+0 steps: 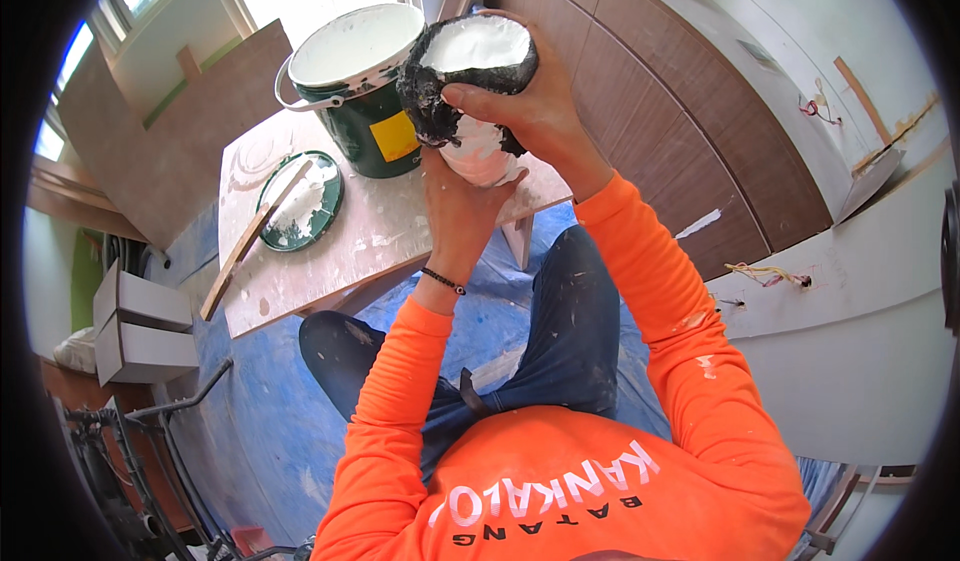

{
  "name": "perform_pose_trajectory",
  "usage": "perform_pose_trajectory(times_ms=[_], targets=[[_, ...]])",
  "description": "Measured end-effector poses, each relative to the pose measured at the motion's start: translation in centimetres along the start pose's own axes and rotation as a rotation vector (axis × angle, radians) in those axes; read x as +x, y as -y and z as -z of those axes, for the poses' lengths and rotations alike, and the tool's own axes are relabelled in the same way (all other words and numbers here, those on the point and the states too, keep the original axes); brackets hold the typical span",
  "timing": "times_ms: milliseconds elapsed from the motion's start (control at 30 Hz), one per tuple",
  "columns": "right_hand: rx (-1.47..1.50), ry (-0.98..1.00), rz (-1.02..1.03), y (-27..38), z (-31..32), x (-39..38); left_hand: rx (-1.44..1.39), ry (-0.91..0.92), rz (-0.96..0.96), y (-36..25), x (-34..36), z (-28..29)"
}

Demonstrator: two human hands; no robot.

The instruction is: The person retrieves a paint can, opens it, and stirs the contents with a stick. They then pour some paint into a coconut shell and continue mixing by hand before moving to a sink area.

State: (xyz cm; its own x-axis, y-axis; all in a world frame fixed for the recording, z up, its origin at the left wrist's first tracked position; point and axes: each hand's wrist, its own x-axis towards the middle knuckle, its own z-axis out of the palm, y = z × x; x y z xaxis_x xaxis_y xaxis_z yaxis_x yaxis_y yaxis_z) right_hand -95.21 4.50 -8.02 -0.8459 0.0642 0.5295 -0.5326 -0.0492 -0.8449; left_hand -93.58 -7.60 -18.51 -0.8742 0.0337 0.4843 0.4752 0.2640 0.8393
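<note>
Both hands hold up a small black-rimmed tub (428,101), smeared with white and filled near its top with thick white paint or compound. My right hand (545,111) wraps round its right side, with the thumb across the front. My left hand (455,201) supports it from below, fingers curled about the whitish base. Close by on the left stands a large dark green bucket (355,131) with a wire handle and white-coated inside. Its round green lid (325,216) lies beside it, coated white, with a wooden stick (250,241) resting across it.
The bucket and lid rest on a paint-stained wooden table (370,231). Blue sheeting (240,391) covers the floor. Brown panelled cabinet doors (660,91) stand to the right, near loose wires (770,276) on the wall. White boxes (145,331) and a black metal frame (130,461) are at the left.
</note>
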Motion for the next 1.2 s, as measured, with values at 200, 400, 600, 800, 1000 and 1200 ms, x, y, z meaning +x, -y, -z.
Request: perform_pose_trajectory(times_ms=[200,400,600,800,1000,1200], targets=[[0.019,-0.009,-0.015,0.2,0.4,-0.1,0.056,-0.036,-0.078,0.4,0.3,-0.4],[-0.007,-0.01,0.011,0.2,0.5,-0.1,0.074,0.0,-0.02,0.4,-0.2,-0.2],[0.034,-0.011,-0.006,-0.4,0.3,-0.1,0.08,-0.028,-0.065,0.3,-0.2,-0.1],[0.025,-0.028,-0.004,0.0,0.2,-0.4,0.082,-0.02,-0.041,-0.1,-0.2,-0.1],[0.08,-0.021,-0.022,-0.1,0.2,-0.2,0.118,-0.037,-0.068,0.3,-0.2,-0.2],[0.032,-0.032,0.012,-0.7,0.2,-0.2,0.078,-0.024,-0.062,0.4,-0.1,0.0]])
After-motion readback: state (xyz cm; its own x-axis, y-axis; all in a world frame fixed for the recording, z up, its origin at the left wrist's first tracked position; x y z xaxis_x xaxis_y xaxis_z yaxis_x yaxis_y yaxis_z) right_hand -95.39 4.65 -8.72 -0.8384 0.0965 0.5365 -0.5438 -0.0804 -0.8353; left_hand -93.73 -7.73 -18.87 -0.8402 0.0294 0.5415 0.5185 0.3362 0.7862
